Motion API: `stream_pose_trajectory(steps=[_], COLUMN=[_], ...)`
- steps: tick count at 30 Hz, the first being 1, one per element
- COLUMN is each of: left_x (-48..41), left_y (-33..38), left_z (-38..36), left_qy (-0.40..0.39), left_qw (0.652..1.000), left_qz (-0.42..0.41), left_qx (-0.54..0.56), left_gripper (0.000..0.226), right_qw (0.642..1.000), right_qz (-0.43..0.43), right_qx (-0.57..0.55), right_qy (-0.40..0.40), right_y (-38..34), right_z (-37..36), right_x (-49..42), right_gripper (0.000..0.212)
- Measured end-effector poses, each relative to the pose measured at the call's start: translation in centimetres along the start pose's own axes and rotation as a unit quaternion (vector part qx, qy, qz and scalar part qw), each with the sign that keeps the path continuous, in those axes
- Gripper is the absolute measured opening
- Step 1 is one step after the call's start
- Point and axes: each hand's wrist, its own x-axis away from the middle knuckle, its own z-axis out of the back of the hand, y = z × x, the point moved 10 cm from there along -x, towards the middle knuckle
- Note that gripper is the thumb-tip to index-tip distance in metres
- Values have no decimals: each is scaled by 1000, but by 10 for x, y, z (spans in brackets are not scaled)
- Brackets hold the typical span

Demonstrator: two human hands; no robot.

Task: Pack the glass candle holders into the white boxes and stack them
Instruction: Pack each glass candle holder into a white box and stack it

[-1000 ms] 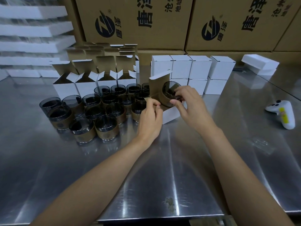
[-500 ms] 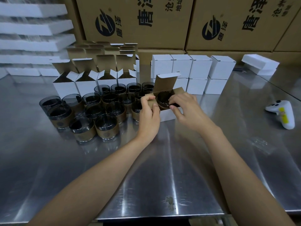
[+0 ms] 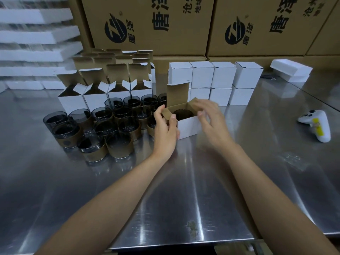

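On the metal table (image 3: pixel 165 190) in front of you, the glass candle holder (image 3: pixel 181 114) now sits upright inside the white box (image 3: pixel 189 126). A second ago it was tilted at the mouth of the box in your right hand (image 3: pixel 211 118). That hand has let it go and hovers, blurred, with loose fingers over the right flap (image 3: pixel 193 103); you cannot tell if it touches. Your left hand (image 3: pixel 164 131) pinches the left flap (image 3: pixel 166 113), steadying the box. The lid (image 3: pixel 177 94) stands upright, so the insertion looks done and closing comes next.

Left of the box, the loose holders (image 3: pixel 117 144) wait, with the open boxes (image 3: pixel 71 103) behind them. Beyond your hands, the closed boxes (image 3: pixel 202 74) stand two high, where this one likely belongs.
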Motion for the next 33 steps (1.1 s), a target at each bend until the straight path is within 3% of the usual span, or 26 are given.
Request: stream_pose_trajectory(steps=[2,4,6,8,10,12,15,17,20,26,33], left_x=[0,1,2,2,2,2,6,7,5,3,4], left_y=[1,2,1,2,2,2,5,7,6,-4,5], left_z=[2,2,1,-3,-6,-8,-12,-14,-14,-13,-16], left_qy=[10,13,7,-8,-23,-37,-60,-71,-77,-80,-92], left_qw=[1000,999,998,996,993,990,986,983,981,981,963], left_qz=[-11,-20,-22,-29,-29,-22,-17,-19,-15,0,-78], left_qx=[-12,-38,-60,-89,-116,-135,-158,-168,-176,-179,-243], left_gripper=[36,47,60,68,69,67,63,61,57,64,49], right_qw=[983,921,854,838,854,893,966,991,995,989,989], right_qz=[-128,-260,-317,-318,-303,-276,-166,-91,-85,-122,-121], right_qx=[-99,-266,-400,-437,-415,-345,-197,-102,-52,-81,-79], right_qy=[86,115,104,82,82,85,33,-15,-23,16,41], right_y=[31,61,70,65,60,54,31,18,17,21,20], right_z=[19,14,-2,-11,-13,-8,-9,-19,-25,-22,-9], right_x=[7,14,16,14,13,12,9,12,9,8,12], right_gripper=[39,39,37,36,34,32,32,30,30,26,26])
